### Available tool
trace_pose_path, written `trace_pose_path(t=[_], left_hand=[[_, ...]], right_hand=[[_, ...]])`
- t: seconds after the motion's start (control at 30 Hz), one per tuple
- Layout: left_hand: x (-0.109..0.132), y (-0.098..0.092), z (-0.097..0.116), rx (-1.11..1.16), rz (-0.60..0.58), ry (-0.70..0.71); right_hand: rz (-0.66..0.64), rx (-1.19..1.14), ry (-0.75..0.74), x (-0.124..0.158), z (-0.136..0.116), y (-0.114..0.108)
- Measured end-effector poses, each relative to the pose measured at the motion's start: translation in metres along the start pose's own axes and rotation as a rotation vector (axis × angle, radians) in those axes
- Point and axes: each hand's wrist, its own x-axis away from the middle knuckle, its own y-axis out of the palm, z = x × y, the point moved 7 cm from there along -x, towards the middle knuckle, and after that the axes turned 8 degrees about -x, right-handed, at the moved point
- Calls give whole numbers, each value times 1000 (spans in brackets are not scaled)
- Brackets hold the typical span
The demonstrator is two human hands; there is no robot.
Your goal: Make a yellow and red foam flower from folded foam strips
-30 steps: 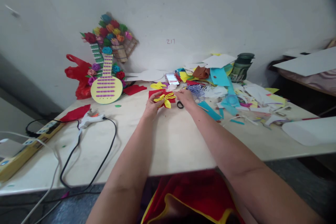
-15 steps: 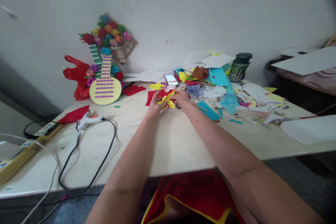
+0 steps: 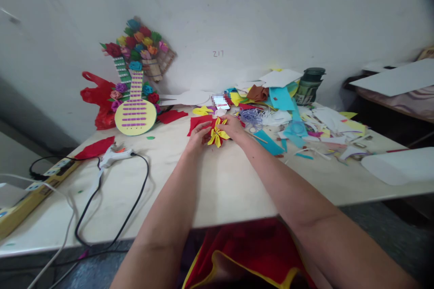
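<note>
A yellow paper flower (image 3: 218, 133) with pointed petals is between my two hands near the middle of the table. My right hand (image 3: 232, 127) pinches its upper right petals. Close to the flower's left side is my left hand (image 3: 199, 134), fingers bent; whether its fingertips touch the flower is too small to tell. Red paper (image 3: 200, 123) lies behind my left hand. A yellow paper piece (image 3: 202, 110) rests farther back, beside a phone (image 3: 221, 102).
A white glue gun (image 3: 117, 156) with a black cable lies at the left, by a power strip (image 3: 40, 192). A yellow lute-shaped craft (image 3: 135, 117) leans behind it. Paper scraps, blue paper (image 3: 269, 142) and a green bottle (image 3: 310, 86) are at the right.
The yellow flower has turned and its petals now spread more, hanging lower. My left hand has moved slightly left, away from the petals.
</note>
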Motion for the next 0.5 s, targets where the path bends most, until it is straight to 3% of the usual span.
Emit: trace_pose_path(t=[0.17, 0.37, 0.5], left_hand=[[3, 2, 3, -6, -29, 8], [3, -5, 3, -49, 42, 2], [4, -7, 11, -59, 46, 109]], right_hand=[[2, 70, 105, 3, -1, -4], [18, 182, 124, 7, -11, -10], [14, 197, 108, 6, -12, -10]])
